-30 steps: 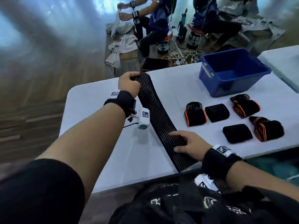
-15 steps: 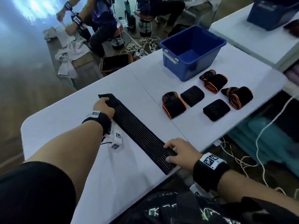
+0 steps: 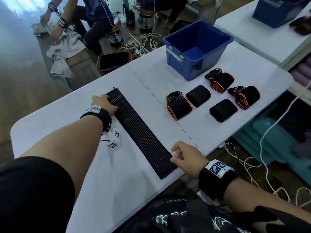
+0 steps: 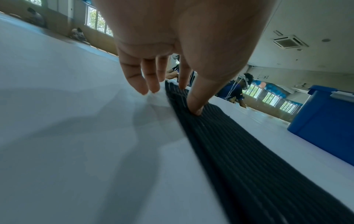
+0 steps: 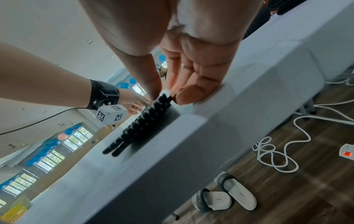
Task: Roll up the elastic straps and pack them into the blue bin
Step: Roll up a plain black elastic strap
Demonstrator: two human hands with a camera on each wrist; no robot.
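Note:
A long black ribbed elastic strap (image 3: 141, 132) lies flat and diagonal on the white table (image 3: 70, 115). My left hand (image 3: 102, 104) is at its far end; in the left wrist view the thumb (image 4: 195, 106) and one finger press the strap (image 4: 239, 151), the other fingers touch the table. My right hand (image 3: 183, 157) is at the near end, where thumb and fingers pinch the strap's edge (image 5: 162, 98). The blue bin (image 3: 185, 64) stands open at the table's far side. Several rolled straps lie before it, some black (image 3: 198, 95), some orange-edged (image 3: 179, 106).
A second white table (image 3: 252, 36) at the right carries another blue bin (image 3: 277, 10). People sit on the floor beyond the table among cloths. White cables (image 3: 252, 165) and slippers (image 5: 226, 195) lie on the floor by the table's near edge (image 5: 172, 151).
My right hand has gone from lying flat on the strap to pinching its right edge near the end. The left hand stays at the far end. The head view has swung right.

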